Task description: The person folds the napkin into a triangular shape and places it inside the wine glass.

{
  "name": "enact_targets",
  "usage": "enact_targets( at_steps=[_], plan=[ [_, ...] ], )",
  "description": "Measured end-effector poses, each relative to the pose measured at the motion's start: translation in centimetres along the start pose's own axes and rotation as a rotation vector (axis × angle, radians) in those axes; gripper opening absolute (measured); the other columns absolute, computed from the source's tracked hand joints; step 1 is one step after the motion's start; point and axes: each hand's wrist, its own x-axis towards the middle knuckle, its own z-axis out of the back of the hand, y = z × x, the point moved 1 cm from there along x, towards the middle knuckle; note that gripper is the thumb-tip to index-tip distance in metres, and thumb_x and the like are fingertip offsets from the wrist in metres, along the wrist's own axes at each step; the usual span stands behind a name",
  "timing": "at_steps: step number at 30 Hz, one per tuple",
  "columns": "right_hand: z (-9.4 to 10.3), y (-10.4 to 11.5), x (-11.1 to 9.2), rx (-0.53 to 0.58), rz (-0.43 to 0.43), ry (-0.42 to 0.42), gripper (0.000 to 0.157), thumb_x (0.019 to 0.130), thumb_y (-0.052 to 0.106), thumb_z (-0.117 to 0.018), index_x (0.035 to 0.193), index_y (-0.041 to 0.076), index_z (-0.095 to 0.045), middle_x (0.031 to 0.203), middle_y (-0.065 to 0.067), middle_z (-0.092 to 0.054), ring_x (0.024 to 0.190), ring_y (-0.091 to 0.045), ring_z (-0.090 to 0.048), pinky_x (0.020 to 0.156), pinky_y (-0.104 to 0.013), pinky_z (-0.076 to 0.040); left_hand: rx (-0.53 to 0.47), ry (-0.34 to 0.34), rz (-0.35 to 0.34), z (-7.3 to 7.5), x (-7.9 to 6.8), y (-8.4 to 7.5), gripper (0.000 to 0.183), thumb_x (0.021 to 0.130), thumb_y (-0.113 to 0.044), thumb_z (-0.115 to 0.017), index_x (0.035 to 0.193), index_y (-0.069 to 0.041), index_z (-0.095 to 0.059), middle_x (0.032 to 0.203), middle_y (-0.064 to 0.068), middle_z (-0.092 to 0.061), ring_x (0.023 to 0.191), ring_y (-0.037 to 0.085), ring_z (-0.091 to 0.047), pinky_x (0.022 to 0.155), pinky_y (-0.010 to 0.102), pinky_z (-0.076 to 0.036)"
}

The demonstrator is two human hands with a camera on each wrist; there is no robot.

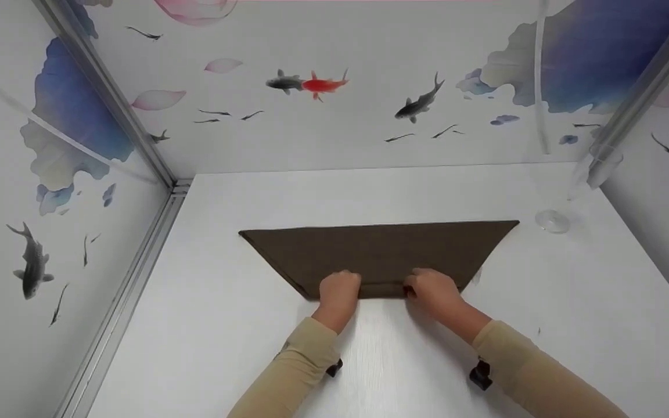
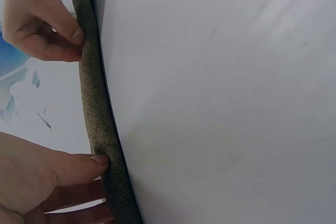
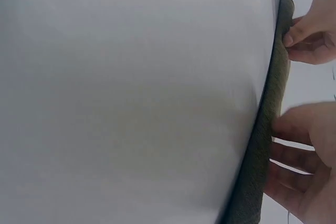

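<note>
Brown cloth [image 1: 381,249] fills both grips I am watching: the left hand [image 1: 340,293] and the right hand [image 1: 436,293] each pinch its near edge, thumb on the near side of a narrow rounded roll, fingers behind it. Neither grip is wide; the right thumb is blurred in its own wrist view, but I can see it on the roll. The hands sit well apart along that short edge, I judge so that the band keeps even and neither end slackens. Gripping from both sides of the roll should hold it tight where flat palms would only squash it.

From there the cloth lies flat on the middle of the bench [image 1: 363,197], spreading to a longer far edge with a pointed corner at left and right. Lying square to the person, it lets both arms reach it equally, I think. Tan sleeves [image 1: 305,348] come in from the near side. Right of the cloth's far corner stands what looks like a clear stemmed glass [image 1: 552,222], probably set there out of the way. Beyond rises a far wall [image 1: 340,133] printed with fish.
</note>
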Motion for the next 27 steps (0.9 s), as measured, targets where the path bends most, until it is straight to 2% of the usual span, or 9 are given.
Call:
enact_targets(
  at_steps=[4,9,17,23,27],
  plan=[
    [0.1,0.0,0.1,0.001,0.01,0.042,0.014,0.08,-0.004,-0.075,0.09,0.004,-0.073,0.08,-0.004,-0.061,0.076,-0.023,-0.062,0.07,-0.037,-0.054,-0.012,0.005,-0.013,0.1,-0.2,0.2,0.017,0.084,0.003,-0.072,0.08,-0.013,-0.072,0.075,0.005,-0.064,0.073,0.02,-0.065,0.061,0.031,-0.054],
    [0.2,0.0,0.1,0.027,-0.032,0.095,0.019,0.081,-0.008,-0.073,0.095,0.004,-0.074,0.089,-0.007,-0.067,0.085,-0.026,-0.065,0.076,-0.039,-0.055,-0.051,-0.002,-0.016,-0.2,-0.2,0.4,0.017,0.083,0.003,-0.073,0.079,-0.013,-0.071,0.075,0.004,-0.063,0.074,0.02,-0.064,0.063,0.03,-0.053],
    [0.8,-0.3,-0.2,0.054,-0.079,0.142,0.021,0.079,-0.006,-0.075,0.096,0.007,-0.074,0.093,-0.007,-0.069,0.09,-0.027,-0.065,0.08,-0.042,-0.054,-0.162,-0.067,0.0,-0.4,-0.6,0.2,0.007,0.082,-0.008,-0.078,0.081,-0.014,-0.074,0.075,0.001,-0.063,0.071,0.017,-0.064,0.061,0.028,-0.052],
    [0.9,-0.4,-0.3,0.088,-0.095,0.16,0.019,0.082,-0.005,-0.072,0.098,0.007,-0.074,0.097,-0.008,-0.07,0.093,-0.028,-0.065,0.082,-0.043,-0.053,-0.218,-0.11,0.064,-0.7,-1.3,0.3,0.004,0.083,-0.013,-0.078,0.084,-0.016,-0.075,0.078,0.0,-0.063,0.072,0.018,-0.064,0.059,0.03,-0.053],
    [0.7,-0.2,-0.4,0.143,-0.117,0.141,0.02,0.083,-0.004,-0.072,0.099,0.006,-0.075,0.102,-0.009,-0.071,0.097,-0.029,-0.066,0.082,-0.043,-0.053,-0.245,-0.121,0.072,-0.6,-1.9,0.5,0.004,0.084,-0.011,-0.077,0.086,-0.014,-0.076,0.078,0.001,-0.064,0.072,0.02,-0.064,0.059,0.031,-0.053]
  ],
)
